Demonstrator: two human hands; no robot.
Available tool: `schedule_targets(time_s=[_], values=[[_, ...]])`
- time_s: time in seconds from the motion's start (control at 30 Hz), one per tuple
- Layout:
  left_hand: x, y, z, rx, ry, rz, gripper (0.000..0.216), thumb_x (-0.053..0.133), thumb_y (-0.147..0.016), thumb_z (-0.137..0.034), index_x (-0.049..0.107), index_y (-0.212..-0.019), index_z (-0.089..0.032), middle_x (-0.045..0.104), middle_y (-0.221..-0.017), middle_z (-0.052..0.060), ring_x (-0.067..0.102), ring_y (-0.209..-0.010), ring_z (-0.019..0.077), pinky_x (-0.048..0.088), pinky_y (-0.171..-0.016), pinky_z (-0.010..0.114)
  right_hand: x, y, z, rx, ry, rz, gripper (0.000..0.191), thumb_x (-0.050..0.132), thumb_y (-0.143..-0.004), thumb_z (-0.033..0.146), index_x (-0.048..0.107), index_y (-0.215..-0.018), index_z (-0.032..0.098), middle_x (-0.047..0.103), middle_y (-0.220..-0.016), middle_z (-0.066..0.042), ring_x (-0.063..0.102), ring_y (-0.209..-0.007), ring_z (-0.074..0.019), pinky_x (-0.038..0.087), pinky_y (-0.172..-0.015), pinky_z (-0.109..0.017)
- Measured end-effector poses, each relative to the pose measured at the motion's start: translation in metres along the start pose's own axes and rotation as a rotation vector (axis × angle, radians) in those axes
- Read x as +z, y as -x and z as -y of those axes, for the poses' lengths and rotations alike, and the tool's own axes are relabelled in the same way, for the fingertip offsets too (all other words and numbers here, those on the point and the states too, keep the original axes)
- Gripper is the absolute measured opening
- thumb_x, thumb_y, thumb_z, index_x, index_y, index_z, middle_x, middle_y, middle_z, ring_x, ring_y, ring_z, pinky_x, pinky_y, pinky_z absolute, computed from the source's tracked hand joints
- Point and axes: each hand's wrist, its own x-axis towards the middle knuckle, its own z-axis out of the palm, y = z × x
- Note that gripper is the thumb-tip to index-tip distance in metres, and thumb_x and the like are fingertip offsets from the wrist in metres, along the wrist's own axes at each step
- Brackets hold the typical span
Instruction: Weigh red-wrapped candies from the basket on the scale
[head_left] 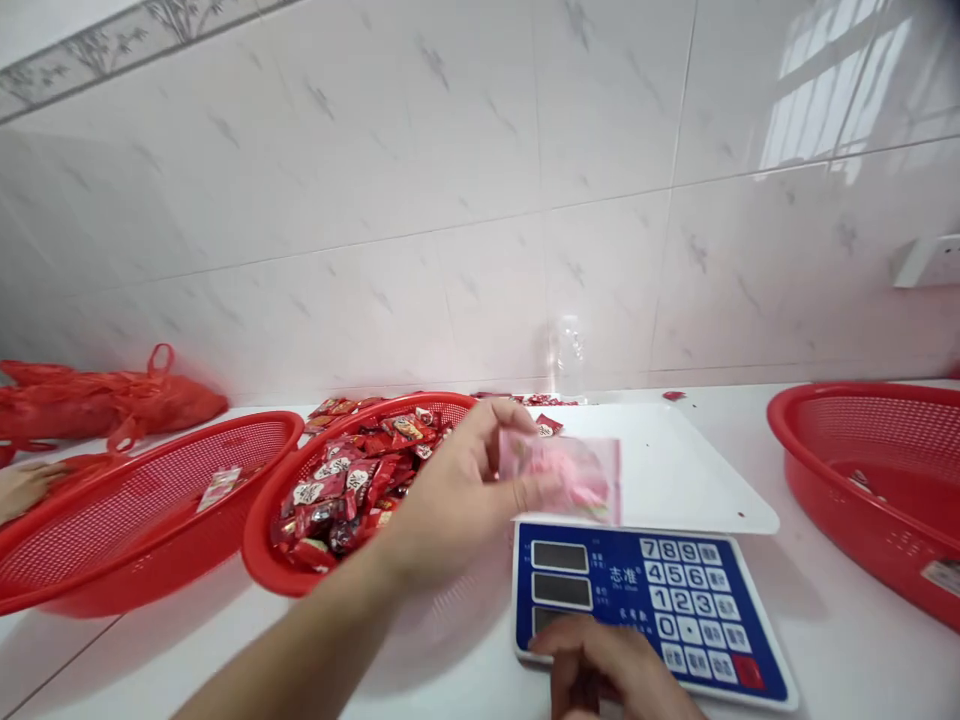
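Note:
My left hand [487, 480] pinches a small pink see-through packet [562, 478] between thumb and fingers, above the near edge of the scale's white pan [675, 460]. Pink contents show through the film. Lower down, my right hand [611, 665] hovers at the lowest display of the blue scale panel [622, 570]. Its fingers are loosely bent and apart, with nothing visible in them. Whether it touches the panel I cannot tell. Beside my left forearm, a red basket [259, 540] is heaped with red-wrapped sweets [352, 475], partly hidden by that arm.
Another red basket [281, 430] stands left with a packet [219, 487] inside; a third basket [787, 410] is at right. Another person's hand [26, 490] is near red plastic bags [112, 400]. A clear plastic item [568, 355] and more sweets lie along the tiled wall [487, 280].

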Motion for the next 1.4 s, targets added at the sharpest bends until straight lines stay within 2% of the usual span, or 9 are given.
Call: schedule_targets(time_s=[0.1,0.17,0.3,0.4,0.5,0.67,0.93,1.17,1.4], values=[[0.034,0.031,0.031,-0.047,0.144,-0.005,0.026,0.069,-0.077,-0.022,0.045,-0.089,-0.021,0.053,-0.074,-0.003,0.053,-0.062,0.0072,0.042,-0.054,0.017,-0.004,0.001,0.005,-0.090,-0.183,-0.195,0.062,0.046,-0.073,0.075,0.056,-0.091,0.017,0.059,-0.065,-0.003,0.053,-0.055,-0.0124,0.042,-0.051,-0.023],[0.043,0.043,0.053,-0.082,0.200,-0.038,0.025,0.068,-0.078,-0.025,0.045,-0.086,-0.021,0.052,-0.076,-0.003,0.051,-0.061,0.0065,0.041,-0.054,0.016,-0.007,0.004,0.012,-0.089,-0.185,-0.281,0.055,0.040,-0.080,0.070,0.056,-0.078,0.017,0.057,-0.063,-0.003,0.053,-0.058,-0.0136,0.043,-0.053,-0.025],[0.040,0.046,0.084,-0.087,0.260,-0.024,0.023,0.063,-0.082,-0.034,0.046,-0.088,-0.020,0.052,-0.074,-0.003,0.049,-0.062,0.0073,0.040,-0.056,0.018,-0.009,0.010,0.016,0.008,-0.221,-0.360,0.043,0.033,-0.094,0.048,0.057,-0.075,0.017,0.057,-0.063,-0.003,0.054,-0.059,-0.0135,0.045,-0.057,-0.024],[0.032,0.039,0.101,-0.088,0.339,0.045,0.029,0.057,-0.083,-0.046,0.047,-0.087,-0.019,0.048,-0.065,-0.004,0.044,-0.054,0.0066,0.036,-0.051,0.018,-0.008,0.011,0.009,0.070,-0.288,-0.402,0.040,0.037,-0.094,0.044,0.056,-0.070,0.018,0.057,-0.062,-0.002,0.052,-0.058,-0.0130,0.043,-0.055,-0.023],[0.028,0.035,0.111,-0.116,0.322,0.124,0.040,0.051,-0.085,-0.053,0.049,-0.072,-0.015,0.048,-0.063,-0.001,0.045,-0.054,0.0081,0.037,-0.052,0.020,-0.008,0.011,0.003,0.114,-0.426,-0.441,0.039,0.039,-0.094,0.042,0.056,-0.069,0.018,0.055,-0.061,-0.001,0.049,-0.057,-0.0125,0.041,-0.053,-0.023],[0.032,0.037,0.108,-0.175,0.361,0.129,0.038,0.050,-0.088,-0.046,0.049,-0.066,-0.015,0.049,-0.062,0.000,0.047,-0.057,0.0097,0.038,-0.055,0.023,-0.011,0.010,0.007,0.171,-0.599,-0.402,0.039,0.039,-0.093,0.045,0.057,-0.069,0.019,0.055,-0.059,-0.001,0.049,-0.055,-0.0135,0.040,-0.052,-0.025],[0.030,0.039,0.100,-0.246,0.405,0.157,0.039,0.055,-0.083,-0.050,0.049,-0.064,-0.017,0.052,-0.060,0.001,0.048,-0.056,0.0118,0.036,-0.056,0.025,-0.009,0.018,0.005,0.102,-0.528,-0.368,0.037,0.038,-0.094,0.038,0.058,-0.068,0.021,0.055,-0.064,-0.004,0.052,-0.062,-0.0164,0.042,-0.061,-0.029],[0.023,0.028,0.094,-0.336,0.506,0.129,0.045,0.065,-0.073,-0.044,0.037,-0.050,-0.017,0.034,-0.045,-0.005,0.029,-0.041,0.0060,0.023,-0.042,0.021,-0.007,0.023,0.004,-0.024,-0.530,-0.327,0.034,0.040,-0.091,0.045,0.054,-0.071,0.021,0.052,-0.067,-0.002,0.048,-0.064,-0.0157,0.037,-0.062,-0.029],[0.022,0.030,0.095,-0.304,0.422,0.172,0.041,0.063,-0.075,-0.051,0.048,-0.060,-0.016,0.056,-0.058,0.003,0.053,-0.052,0.0141,0.040,-0.050,0.026,-0.003,0.023,0.002,0.002,-0.544,-0.354,0.034,0.034,-0.095,0.034,0.056,-0.074,0.020,0.053,-0.066,-0.002,0.049,-0.063,-0.0147,0.037,-0.063,-0.028]])
